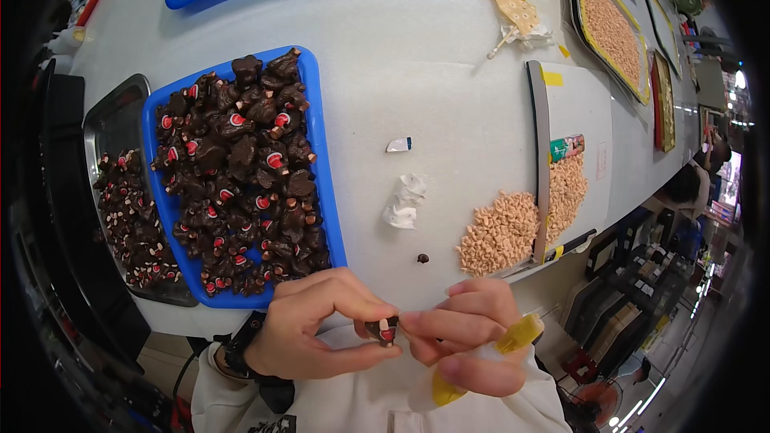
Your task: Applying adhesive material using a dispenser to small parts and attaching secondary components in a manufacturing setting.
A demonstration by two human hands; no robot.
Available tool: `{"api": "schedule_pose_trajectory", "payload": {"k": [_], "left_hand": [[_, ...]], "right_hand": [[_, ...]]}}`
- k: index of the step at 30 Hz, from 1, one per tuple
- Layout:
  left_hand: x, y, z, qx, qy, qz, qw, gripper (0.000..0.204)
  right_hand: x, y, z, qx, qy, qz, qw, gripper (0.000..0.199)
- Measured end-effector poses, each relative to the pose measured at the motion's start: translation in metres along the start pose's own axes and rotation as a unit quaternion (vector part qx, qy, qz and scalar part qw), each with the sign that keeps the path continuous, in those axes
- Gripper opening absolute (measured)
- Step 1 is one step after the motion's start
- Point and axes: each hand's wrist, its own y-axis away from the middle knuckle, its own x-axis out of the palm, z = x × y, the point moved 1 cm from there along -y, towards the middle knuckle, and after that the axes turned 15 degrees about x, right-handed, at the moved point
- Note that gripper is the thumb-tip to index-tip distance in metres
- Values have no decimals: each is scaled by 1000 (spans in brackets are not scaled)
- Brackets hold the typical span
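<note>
Close to my body, my left hand (317, 325) pinches a small dark brown figurine (383, 331) with a red patch and pale parts between thumb and fingertips. My right hand (469, 333) is closed, its fingertips meeting the figurine's right side; whether a tiny piece is between them is hidden. Yellow tape (520, 333) wraps one of its fingers. Left of centre, a blue tray (333, 232) is filled with many similar dark figurines (241, 156). Right of my hands, a heap of small pale pieces (499, 232) lies on the table, with more pale pieces (566, 196) beyond a raised strip.
Left of the blue tray, a dark metal tray (120, 112) holds more figurines. A crumpled white wad (407, 202), a small white-and-blue scrap (399, 145) and a dark bit (423, 258) lie mid-table. A tray of pale pieces (609, 28) stands far right.
</note>
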Motion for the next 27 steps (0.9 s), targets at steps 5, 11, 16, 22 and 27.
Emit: {"api": "schedule_pose_trajectory", "payload": {"k": [5,11,16,22,27], "left_hand": [[1,2,2,3,-30,-8,1000,31],[1,2,1,-3,-1,-18,1000,33],[2,5,0,-15,28,-25,999,34],[9,5,-1,-83,156,-166,970,34],[1,6,4,-3,66,-31,997,38]], "right_hand": [[5,2,-6,-17,-86,-27,996,34],[15,6,-13,-44,-101,-57,992,32],[15,10,-10,-64,-99,-101,988,26],[8,11,-14,-25,-112,8,993,21],[4,11,-12,23,-150,49,987,25]]}}
